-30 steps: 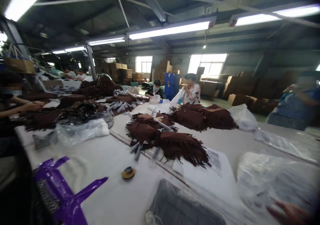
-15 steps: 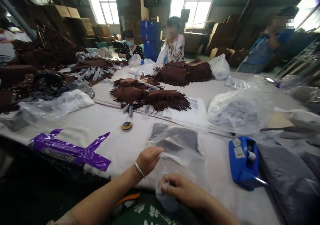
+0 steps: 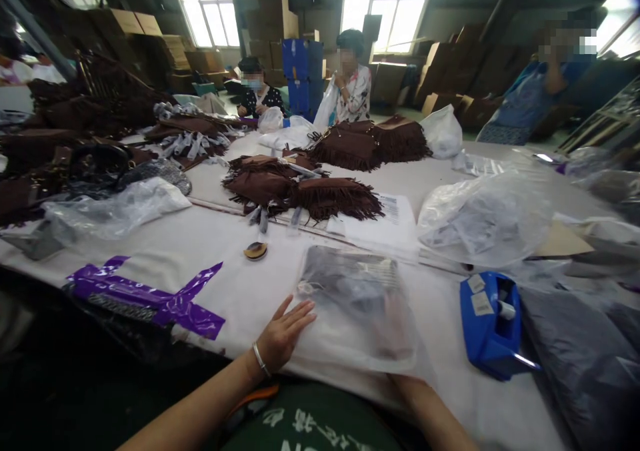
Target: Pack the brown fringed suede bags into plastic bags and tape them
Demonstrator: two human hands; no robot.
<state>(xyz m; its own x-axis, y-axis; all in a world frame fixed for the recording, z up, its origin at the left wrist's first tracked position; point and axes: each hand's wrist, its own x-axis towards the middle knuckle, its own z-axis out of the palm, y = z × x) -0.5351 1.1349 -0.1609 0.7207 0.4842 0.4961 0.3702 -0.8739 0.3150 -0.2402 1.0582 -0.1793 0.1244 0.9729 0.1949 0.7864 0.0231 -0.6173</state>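
Head view: left hand (image 3: pixel 284 334) lies palm down, fingers stretched and apart, nothing clamped. Fingertips reach over the near-left edge of a clear plastic bag (image 3: pixel 345 341); looks like light pressure, probably so the thin film doesn't slide. Right hand (image 3: pixel 393 321) shows only through the film, under or inside the bag, can't tell which. It's blurred, so can't say if its fingers are closed on anything; position suggests it's holding the layers apart. Bag sits flat between the hands and just ahead of them, on the white table (image 3: pixel 220 237), which likely gives it a flat backing.

Grey folded thing (image 3: pixel 345 264) is at the bag's far part, beyond both hands. Inside or beneath the film: unclear. White string (image 3: pixel 306 287) sits just ahead of the left fingertips.

Blue tape dispenser (image 3: pixel 473 327) stands right of the right hand, apart from it, probably parked there for easy reach. Dark grey package (image 3: pixel 575 351) lies beyond it, further right. Purple tape (image 3: pixel 193 311) is left of the left hand, by the table edge. Small round thing (image 3: pixel 256 251) sits ahead-left of the left hand. Brown fringed bags (image 3: pixel 340 199) lie well ahead of both hands, which leaves the near strip for handwork.
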